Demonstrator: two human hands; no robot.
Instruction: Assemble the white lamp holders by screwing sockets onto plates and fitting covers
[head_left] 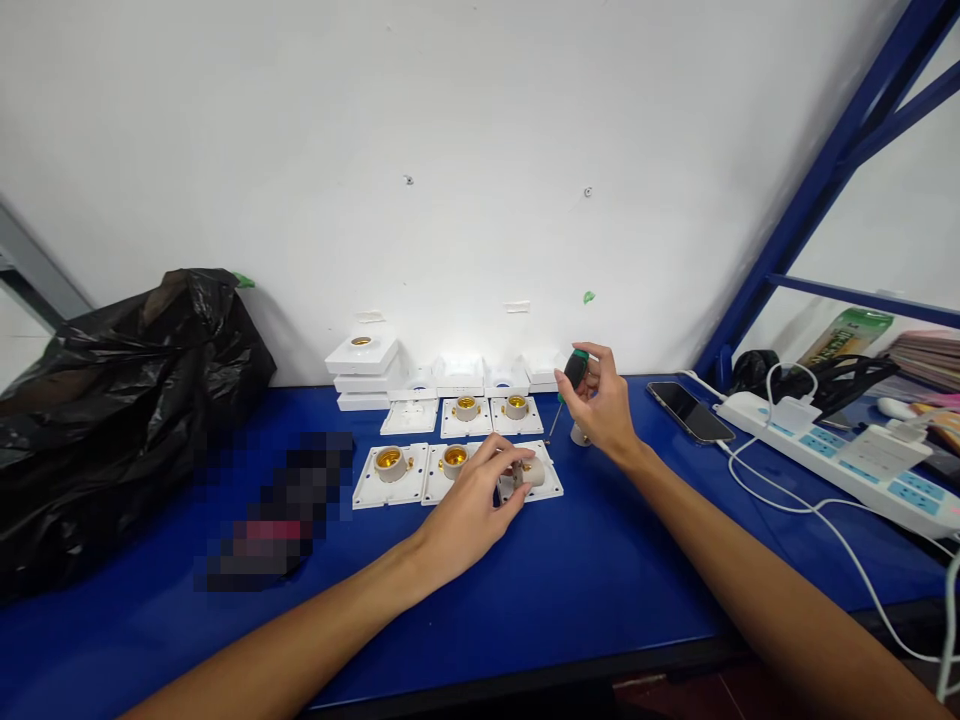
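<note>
Holding matte cylindrical socket (534, 472), thin metal-shafted screwdriver (577, 368)

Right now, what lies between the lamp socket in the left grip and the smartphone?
The head view shows, from the held lamp socket toward the smartphone: a white plate's edge, another lamp socket, partly hidden, and the right grip holding a screwdriver.

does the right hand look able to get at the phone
Probably yes: nothing visible stands between the right hand and the phone, though that hand holds a screwdriver it may need to put down.
</note>
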